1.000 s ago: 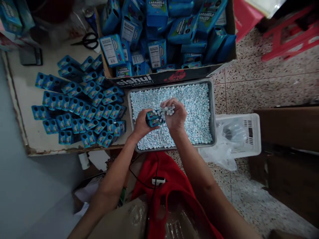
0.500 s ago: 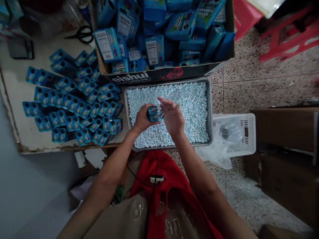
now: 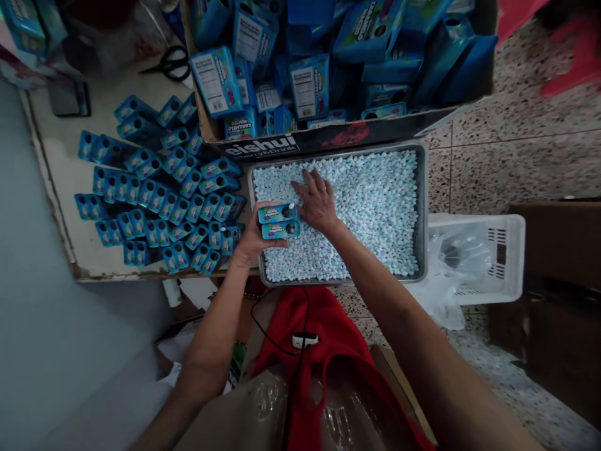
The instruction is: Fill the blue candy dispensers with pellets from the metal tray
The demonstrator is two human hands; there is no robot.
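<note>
Two small blue boxes point(image 3: 278, 222), side by side with round holes facing up, are gripped between the fingers and thumb of my left hand point(image 3: 253, 238). They are over the left part of a metal tray point(image 3: 424, 213) full of small pale blue and white candies point(image 3: 370, 213). One white piece shows at the upper box's hole. My right hand point(image 3: 318, 202) rests on the candies just right of the boxes, fingers spread, palm down, holding nothing that I can see. Many similar blue boxes point(image 3: 154, 195) stand in rows on the table left of the tray.
A large carton point(image 3: 328, 139) of blue boxes stands behind the tray. Black scissors point(image 3: 173, 64) and a dark flat device point(image 3: 69, 99) lie at the back left of the table point(image 3: 61, 247). A white basket point(image 3: 514, 257) with plastic bags is right of the tray.
My right hand has moved from beside the box openings down onto the candies, its fingers now spread. My left hand has turned the two boxes, so their printed faces show. The view has shifted.
</note>
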